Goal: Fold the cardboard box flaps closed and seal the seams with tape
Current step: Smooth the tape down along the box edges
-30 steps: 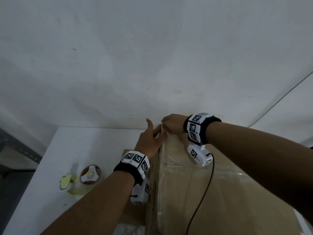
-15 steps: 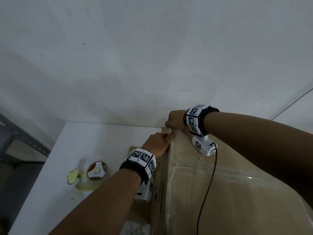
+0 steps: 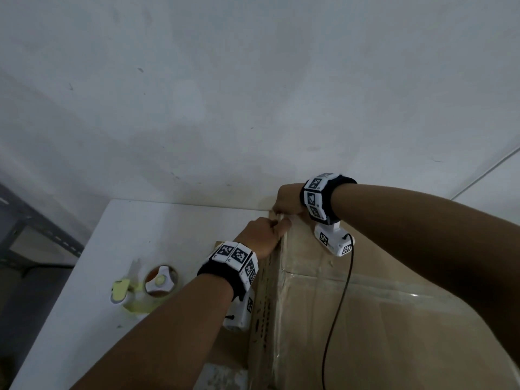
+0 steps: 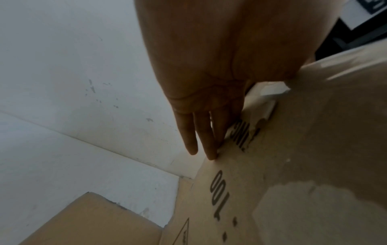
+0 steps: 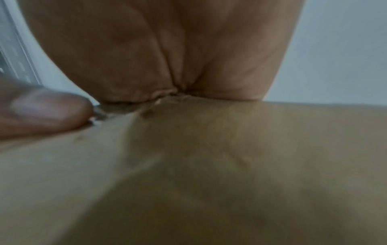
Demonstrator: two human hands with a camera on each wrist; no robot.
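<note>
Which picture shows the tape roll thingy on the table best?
The head view. The tape dispenser lies in full sight on the white table, left of the cardboard box. The left wrist view shows only fingers, box and table; the right wrist view only palm and cardboard.

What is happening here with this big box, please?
A person is sealing a cardboard box on a white table. Both hands work at its far top corner: the left hand lies along the side edge, the right hand presses on top. The tape dispenser lies unused on the table.
</note>
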